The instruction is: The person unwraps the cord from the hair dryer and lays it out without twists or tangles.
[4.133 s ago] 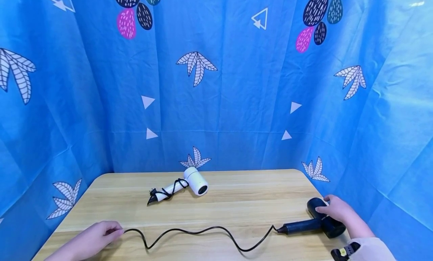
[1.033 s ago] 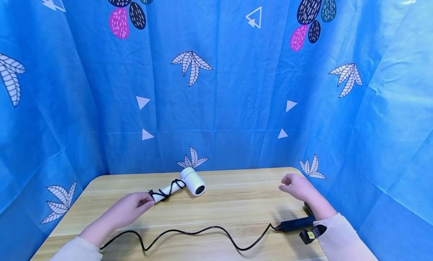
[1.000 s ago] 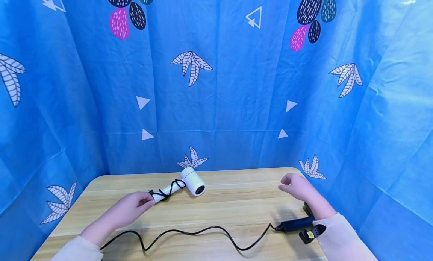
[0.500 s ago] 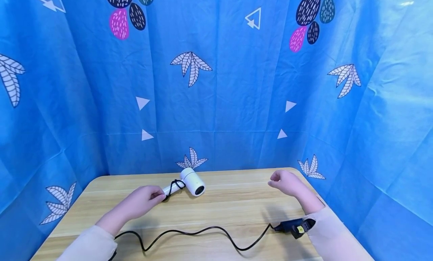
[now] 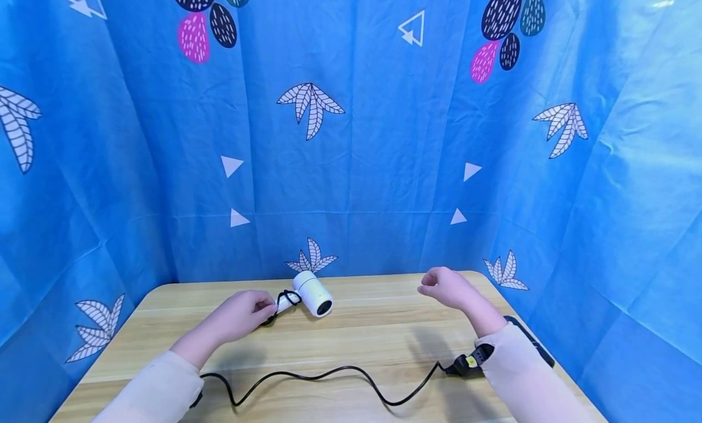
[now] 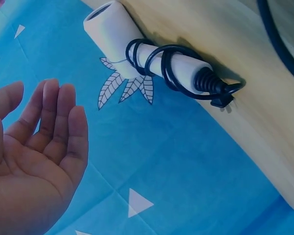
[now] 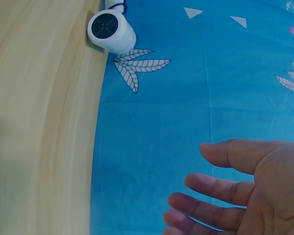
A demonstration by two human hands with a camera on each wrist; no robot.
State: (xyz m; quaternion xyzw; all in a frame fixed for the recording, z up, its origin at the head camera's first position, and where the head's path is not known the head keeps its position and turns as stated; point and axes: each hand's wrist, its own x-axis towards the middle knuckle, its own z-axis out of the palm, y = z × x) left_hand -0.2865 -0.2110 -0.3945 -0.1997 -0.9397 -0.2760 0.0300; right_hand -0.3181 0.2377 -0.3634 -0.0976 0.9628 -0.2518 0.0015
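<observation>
A white hair dryer (image 5: 314, 294) lies near the table's back edge, its black cord (image 6: 169, 63) wound round the handle. My left hand (image 5: 244, 316) hovers by the handle end and covers part of it in the head view. In the left wrist view this hand (image 6: 44, 152) is apart from the dryer, palm bare and fingers loosely bent. Over the table's right side hangs my right hand (image 5: 448, 287), also holding nothing; the right wrist view has its relaxed fingers (image 7: 206, 208) well away from the dryer's round grille end (image 7: 105, 25).
A black hair dryer (image 5: 534, 341) lies at the right edge, mostly hidden behind my right forearm. Its black cord (image 5: 329, 374) snakes along the front of the wooden table (image 5: 362, 331) to the left. A blue patterned curtain (image 5: 351, 167) surrounds the table.
My right hand has let go of the black hair dryer and moved left and back. My left hand has released the black cord's end and moved towards the white hair dryer's handle.
</observation>
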